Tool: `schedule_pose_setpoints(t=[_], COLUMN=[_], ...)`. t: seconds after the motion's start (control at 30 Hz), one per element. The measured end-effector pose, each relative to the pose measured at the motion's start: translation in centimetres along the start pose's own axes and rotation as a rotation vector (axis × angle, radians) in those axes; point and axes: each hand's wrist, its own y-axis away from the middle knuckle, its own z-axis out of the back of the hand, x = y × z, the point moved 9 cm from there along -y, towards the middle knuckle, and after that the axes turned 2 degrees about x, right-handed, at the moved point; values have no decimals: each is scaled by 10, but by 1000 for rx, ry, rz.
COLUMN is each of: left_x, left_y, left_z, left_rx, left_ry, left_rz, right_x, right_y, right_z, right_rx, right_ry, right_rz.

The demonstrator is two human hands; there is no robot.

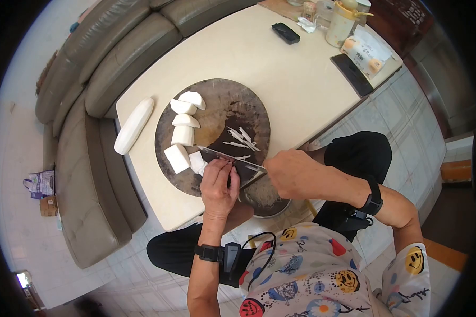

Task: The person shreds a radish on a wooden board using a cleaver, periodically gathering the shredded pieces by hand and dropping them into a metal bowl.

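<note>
A round, dark-stained cutting board (217, 95) lies on the cream table. My right hand (291, 173) grips the handle of a knife (222, 155), whose blade points left across the board's near side. Beside the blade, my left hand (219, 182) is closed with curled fingertips over a white radish piece (197, 162); the fingers hide part of it. Thin radish strips (240, 139) lie beyond the blade. Along the board's left side sit several thick peeled chunks, among them a radish chunk (176, 158). A long whole white radish (135, 126) rests on the table left of the board.
Under the table's near edge stands a metal bowl (264, 203) with pale shreds in it. At the far right are a phone (351, 75), a tissue pack (369, 52) and a pale jug (341, 26). A black object (285, 33) lies farther back. A grey sofa (108, 174) borders the table.
</note>
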Motion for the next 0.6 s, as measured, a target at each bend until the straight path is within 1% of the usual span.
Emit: schedule_pose_setpoints(t=[0.07,0.2,0.3,0.37,0.4,0.47,0.5,0.57,0.6], left_x=[0,0,0,4,3,2,1,4,2], left_y=[-1,-1,0,2,1,0,-1,0,-2], left_z=[-1,1,0,-2,-2,2,4,11,14], left_rx=[4,-1,7,29,23,-10,-17,-72,-78], left_ry=[1,5,3,6,0,26,19,71,71], left_rz=[4,3,5,48,42,26,19,76,74], right_x=[2,2,11,19,17,13,13,2,1], right_y=[-1,-4,-10,-17,-21,-26,-27,-25,-22], right_z=[-2,-2,-6,-5,-7,-4,-4,-4,-1], right_rx=[23,13,43,-51,-58,-168,-175,-176,-179], right_ry=[27,12,59,26,30,-52,-47,-31,-25], right_rz=[37,33,43,111,117,102,109,18,21])
